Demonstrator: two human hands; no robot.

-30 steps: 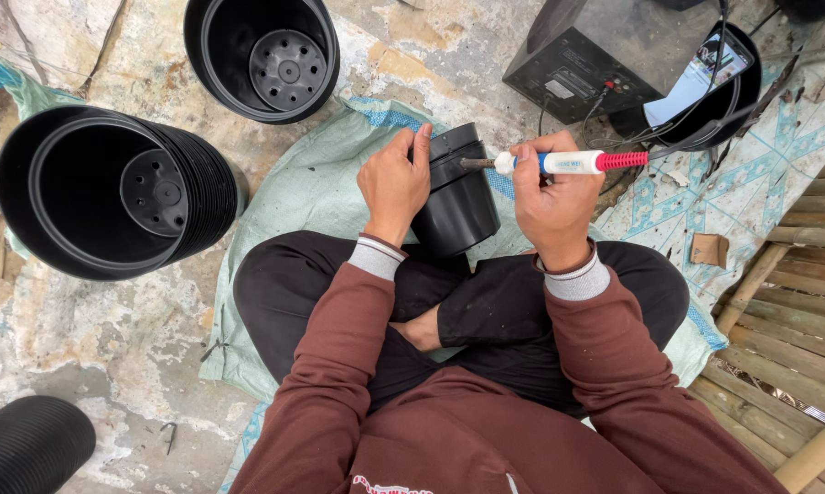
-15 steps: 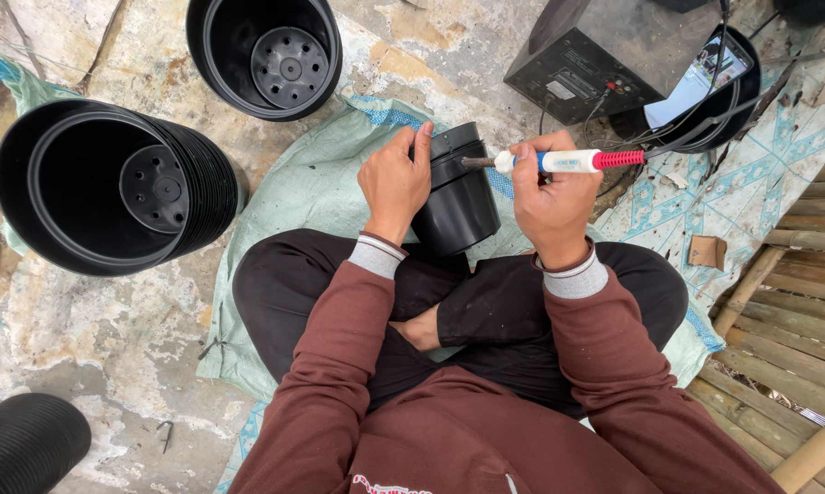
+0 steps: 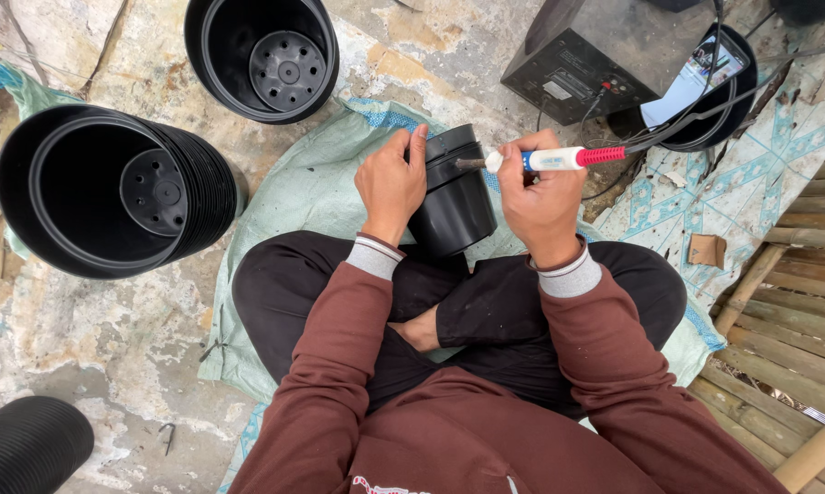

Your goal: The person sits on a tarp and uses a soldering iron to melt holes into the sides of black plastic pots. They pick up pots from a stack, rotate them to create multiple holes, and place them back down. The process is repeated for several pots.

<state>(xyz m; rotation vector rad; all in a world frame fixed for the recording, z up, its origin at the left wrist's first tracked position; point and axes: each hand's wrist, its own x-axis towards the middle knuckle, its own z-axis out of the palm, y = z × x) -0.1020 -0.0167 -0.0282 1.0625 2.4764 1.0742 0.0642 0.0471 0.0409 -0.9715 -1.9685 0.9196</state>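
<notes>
A black plastic pot [image 3: 454, 197] rests on its side above my crossed legs, its rim pointing away from me. My left hand [image 3: 390, 181] grips the pot's left side near the rim. My right hand [image 3: 541, 192] holds a soldering iron [image 3: 559, 158] with a white, blue and red handle, its dark metal tip touching the pot's upper right side near the rim. A cable runs from the red end of the handle toward the upper right.
A stack of black pots [image 3: 111, 187] lies on its side at left. Another black pot [image 3: 262, 55] stands upright at top. A black box [image 3: 595, 59] and a phone [image 3: 696, 78] resting on a pot sit at upper right. Bamboo slats [image 3: 787, 311] lie at right.
</notes>
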